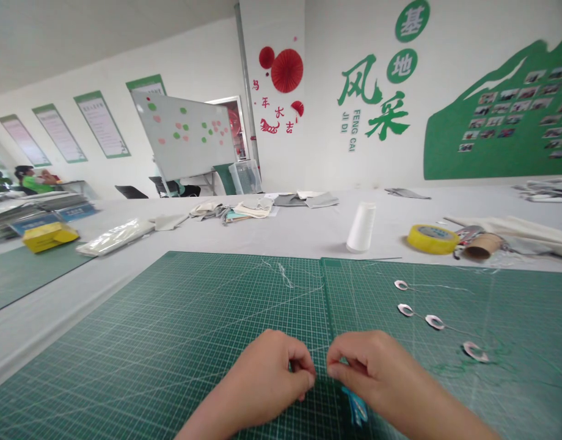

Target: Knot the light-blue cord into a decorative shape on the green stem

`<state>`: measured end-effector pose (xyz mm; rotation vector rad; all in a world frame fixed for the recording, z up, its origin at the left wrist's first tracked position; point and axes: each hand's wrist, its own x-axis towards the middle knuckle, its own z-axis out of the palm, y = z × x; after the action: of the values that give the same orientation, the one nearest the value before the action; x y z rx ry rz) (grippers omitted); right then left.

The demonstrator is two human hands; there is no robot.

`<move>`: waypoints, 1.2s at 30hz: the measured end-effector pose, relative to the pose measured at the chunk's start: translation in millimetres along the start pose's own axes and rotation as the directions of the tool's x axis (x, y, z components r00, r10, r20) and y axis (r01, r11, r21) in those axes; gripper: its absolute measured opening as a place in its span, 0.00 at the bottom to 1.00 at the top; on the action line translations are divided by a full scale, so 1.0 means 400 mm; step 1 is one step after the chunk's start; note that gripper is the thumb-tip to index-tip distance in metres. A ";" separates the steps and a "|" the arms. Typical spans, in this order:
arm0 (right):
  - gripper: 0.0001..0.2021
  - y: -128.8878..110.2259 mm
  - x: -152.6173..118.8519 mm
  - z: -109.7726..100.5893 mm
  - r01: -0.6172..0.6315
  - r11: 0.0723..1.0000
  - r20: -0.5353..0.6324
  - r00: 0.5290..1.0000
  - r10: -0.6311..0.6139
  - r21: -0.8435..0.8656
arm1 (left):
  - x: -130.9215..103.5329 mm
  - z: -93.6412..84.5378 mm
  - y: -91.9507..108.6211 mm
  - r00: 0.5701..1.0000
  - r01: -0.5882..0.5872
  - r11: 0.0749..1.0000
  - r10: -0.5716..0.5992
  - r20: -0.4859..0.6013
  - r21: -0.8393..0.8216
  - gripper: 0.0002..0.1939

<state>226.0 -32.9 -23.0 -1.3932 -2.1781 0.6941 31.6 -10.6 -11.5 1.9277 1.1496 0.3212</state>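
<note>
My left hand (274, 376) is over the green cutting mat (193, 318), its thumb and fingers pinched together. Close to it on the right, my right hand (370, 366) is pinched too, over the seam with a second green mat (372, 293). Whatever lies between the fingertips is too small to make out. Partly under my right hand is a small blue item (355, 406). Several small oval pieces with threads lie on the right mat, among them a white one (405, 310) and one with green thread (475, 352). White thread scraps (285, 275) rest on the left mat.
Behind the mats stand a white thread cone (361, 227) and yellow tape (432, 239), beside a brown cardboard roll (482, 245). Fabric pieces (253, 209) lie farther back. At left are a yellow box (51, 236) and a clear-wrapped packet (117, 237). A person (32, 180) sits far left.
</note>
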 end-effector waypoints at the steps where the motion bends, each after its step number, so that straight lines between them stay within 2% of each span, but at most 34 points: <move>1: 0.09 -0.005 -0.003 0.004 0.043 0.995 -0.051 0.998 -0.048 -0.085 | 0.002 0.002 0.001 0.999 -0.002 0.999 0.003 -0.049 0.041 0.09; 5: 0.12 -0.009 -0.011 0.033 0.202 0.923 -0.183 0.945 -0.272 -0.328 | 0.011 0.008 0.002 0.979 0.007 0.995 0.014 -0.204 0.102 0.09; 9: 0.14 -0.008 -0.010 0.060 0.286 0.847 -0.234 0.877 -0.420 -0.448 | 0.017 0.011 -0.004 0.962 -0.003 0.999 0.015 -0.271 0.044 0.09; 15: 0.14 -0.009 -0.007 0.074 0.251 0.832 -0.300 0.850 -0.434 -0.494 | 0.026 0.005 -0.015 0.943 -0.027 0.996 -0.002 -0.334 -0.081 0.09; 19: 0.14 -0.009 -0.009 0.080 0.219 0.864 -0.270 0.890 -0.367 -0.453 | 0.028 -0.002 -0.013 0.939 -0.074 0.978 0.003 -0.344 -0.193 0.08; 22: 0.14 -0.011 -0.011 0.080 0.177 0.924 -0.258 0.927 -0.272 -0.339 | 0.024 -0.011 -0.004 0.958 -0.090 0.930 -0.017 -0.286 -0.356 0.07; 25: 0.14 -0.017 -0.009 0.075 0.130 0.987 -0.268 0.952 -0.151 -0.096 | 0.018 -0.022 0.005 0.985 -0.049 0.827 -0.052 -0.164 -0.560 0.07; 28: 0.13 -0.024 -0.005 0.067 0.074 0.994 -0.234 0.971 -0.052 0.084 | 0.011 -0.030 0.007 0.998 -0.022 0.729 -0.021 -0.055 -0.684 0.07; 32: 0.14 -0.019 0.004 0.054 -0.006 0.958 -0.181 0.982 0.061 0.288 | 0.004 -0.031 0.002 0.998 -0.011 0.704 0.049 0.032 -0.710 0.05; 36: 0.12 0.014 0.017 0.051 -0.071 0.855 -0.020 0.995 0.094 0.514 | -0.003 -0.028 -0.001 0.983 0.032 0.757 0.096 0.159 -0.653 0.04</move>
<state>214.7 -28.1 -41.5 -1.1989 -1.7208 1.1642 24.2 -5.5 -4.9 1.3138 0.7381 0.4815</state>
